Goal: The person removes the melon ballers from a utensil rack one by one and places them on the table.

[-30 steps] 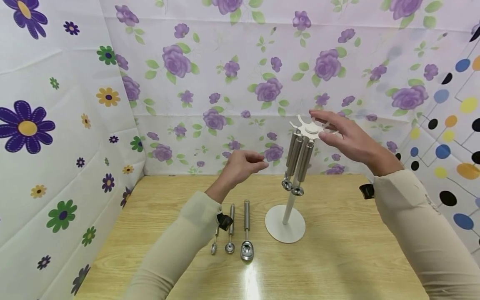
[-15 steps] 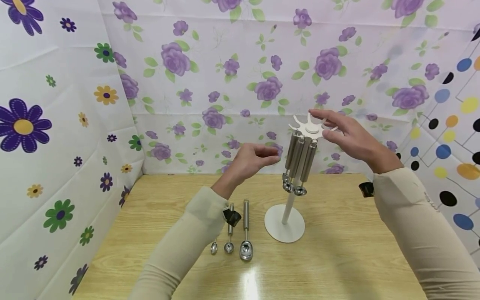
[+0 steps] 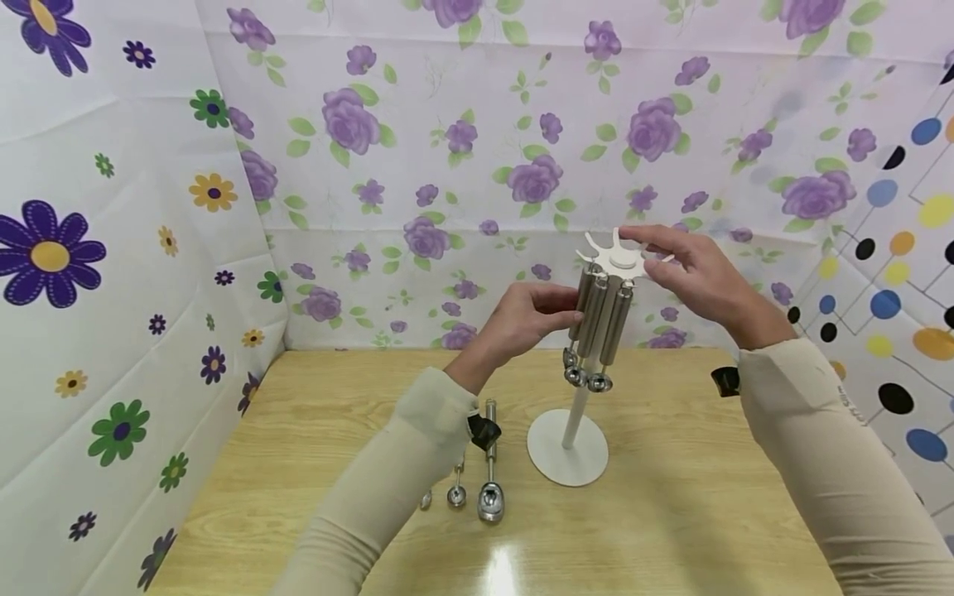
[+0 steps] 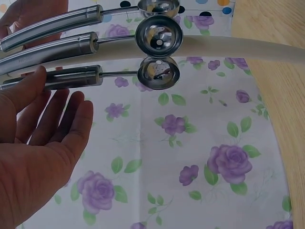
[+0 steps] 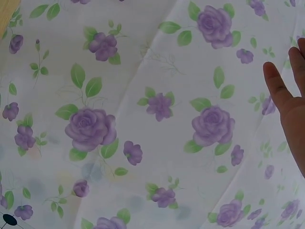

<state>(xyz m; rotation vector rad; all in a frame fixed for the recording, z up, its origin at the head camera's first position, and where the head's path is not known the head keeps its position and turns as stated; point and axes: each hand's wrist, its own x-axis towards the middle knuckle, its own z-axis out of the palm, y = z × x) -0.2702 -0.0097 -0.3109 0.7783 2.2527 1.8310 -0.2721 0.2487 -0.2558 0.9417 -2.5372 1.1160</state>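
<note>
A white utensil rack (image 3: pixel 568 468) with a round base and pronged top stands right of centre. Several steel melon ballers (image 3: pixel 595 319) hang from its prongs, bowls down. My left hand (image 3: pixel 522 323) is at the leftmost one; in the left wrist view its thumb and fingers pinch that melon baller's handle (image 4: pixel 76 77), and the round bowls lie beyond the fingertips. My right hand (image 3: pixel 701 273) holds the right side of the rack's top, thumb in front and fingers behind. The right wrist view catches only part of the right hand (image 5: pixel 293 105), with the rack out of frame.
On the wooden table (image 3: pixel 671 480), a larger steel scoop (image 3: pixel 490 501) and a smaller round-bowled one (image 3: pixel 457 495) lie left of the rack. Another small bowl (image 3: pixel 426 500) shows partly behind the left sleeve. Floral cloth (image 3: pixel 425 165) walls the back.
My left hand has moved right from beside the rack to the leftmost hanging melon baller. The rack's top has turned slightly; my right hand has stayed on it.
</note>
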